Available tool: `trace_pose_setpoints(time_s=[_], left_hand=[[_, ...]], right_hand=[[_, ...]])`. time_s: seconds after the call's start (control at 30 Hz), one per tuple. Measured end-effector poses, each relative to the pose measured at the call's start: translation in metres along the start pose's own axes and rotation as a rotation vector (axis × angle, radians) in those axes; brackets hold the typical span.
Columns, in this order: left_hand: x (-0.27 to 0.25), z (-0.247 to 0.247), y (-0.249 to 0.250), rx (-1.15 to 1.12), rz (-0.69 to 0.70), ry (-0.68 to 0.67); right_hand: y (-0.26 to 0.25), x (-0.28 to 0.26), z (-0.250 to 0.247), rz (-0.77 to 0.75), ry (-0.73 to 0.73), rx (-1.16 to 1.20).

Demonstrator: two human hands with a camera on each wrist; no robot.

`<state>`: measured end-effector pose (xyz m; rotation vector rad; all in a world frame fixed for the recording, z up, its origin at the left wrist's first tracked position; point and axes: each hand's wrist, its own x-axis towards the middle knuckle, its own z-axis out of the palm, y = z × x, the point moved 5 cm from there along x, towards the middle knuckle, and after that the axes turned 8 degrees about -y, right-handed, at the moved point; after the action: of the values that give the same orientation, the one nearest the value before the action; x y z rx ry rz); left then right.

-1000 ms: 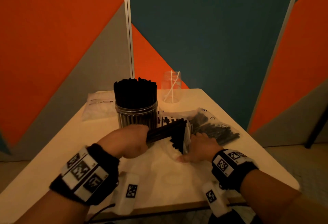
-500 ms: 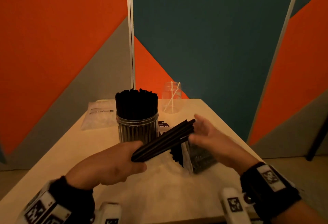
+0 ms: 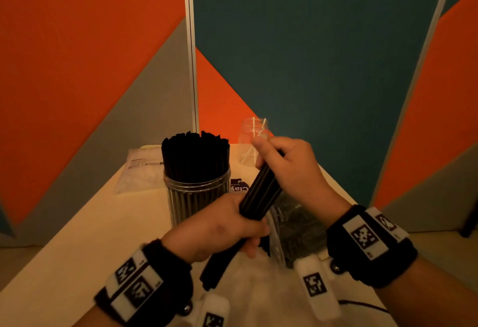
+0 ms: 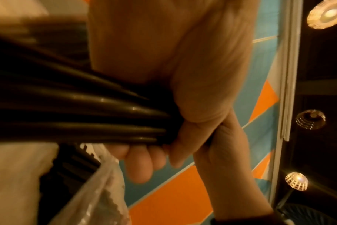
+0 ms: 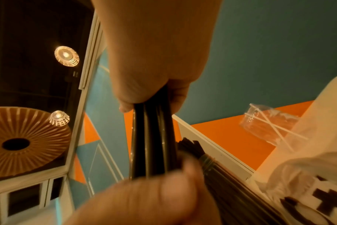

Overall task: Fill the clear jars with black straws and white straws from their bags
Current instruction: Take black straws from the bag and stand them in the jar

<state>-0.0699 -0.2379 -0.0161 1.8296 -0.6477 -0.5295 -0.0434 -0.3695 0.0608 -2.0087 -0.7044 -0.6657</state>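
Both hands are gripping one bundle of black straws (image 3: pixel 260 194) above the table (image 3: pixel 103 236): the left hand (image 3: pixel 219 231) is wrapping its lower part, the right hand (image 3: pixel 287 168) its top. Two jars are standing behind: one jar (image 3: pixel 196 197) packed with black straws, another jar (image 3: pixel 252 140) holding two white straws (image 3: pixel 254 130). The straw bag (image 3: pixel 297 231) is lying beneath the hands.

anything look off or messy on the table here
Nothing spilled or damaged. The only lopsided thing: the near jar is packed with black straws, while the far clear jar holds just a few white straws leaning crossed. Both hands, left hand and right hand, grip a bundle of black straws.
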Motion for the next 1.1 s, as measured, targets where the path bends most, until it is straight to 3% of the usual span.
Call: trace_pose_setpoints(time_s=[0.07, 0.2, 0.27, 0.37, 0.47, 0.7, 0.87, 0.97, 1.03, 1.1], left_hand=[[0.007, 0.003, 0.007, -0.087, 0.034, 0.023], [0.009, -0.003, 0.012, -0.246, 0.118, 0.127], [0.006, -0.013, 0.014, -0.352, 0.190, 0.227], [0.003, -0.030, 0.020, -0.532, 0.341, 0.393], [0.003, -0.038, 0.026, -0.668, 0.460, 0.514], [0.006, -0.034, 0.024, -0.756, 0.570, 0.565], [-0.002, -0.035, 0.028, -0.777, 0.588, 0.553], [-0.011, -0.039, 0.027, -0.764, 0.586, 0.569], [-0.023, -0.051, 0.025, -0.711, 0.585, 0.618], [-0.036, -0.062, 0.024, -0.627, 0.578, 0.657]], right_hand=[[-0.007, 0.005, 0.008, -0.058, -0.037, 0.008], [-0.006, 0.007, -0.003, -0.078, 0.114, 0.220], [0.010, -0.003, -0.002, 0.092, 0.167, 0.435], [0.043, -0.035, 0.022, 0.465, 0.164, 0.678], [0.057, -0.071, 0.052, 0.695, 0.188, 0.873], [0.057, -0.077, 0.081, 0.855, 0.344, 1.327], [0.054, -0.072, 0.091, 0.847, 0.206, 1.505], [0.055, -0.068, 0.088, 0.818, 0.212, 1.367], [0.058, -0.061, 0.075, 0.761, 0.257, 1.048], [0.055, -0.051, 0.063, 0.575, 0.216, 0.593]])
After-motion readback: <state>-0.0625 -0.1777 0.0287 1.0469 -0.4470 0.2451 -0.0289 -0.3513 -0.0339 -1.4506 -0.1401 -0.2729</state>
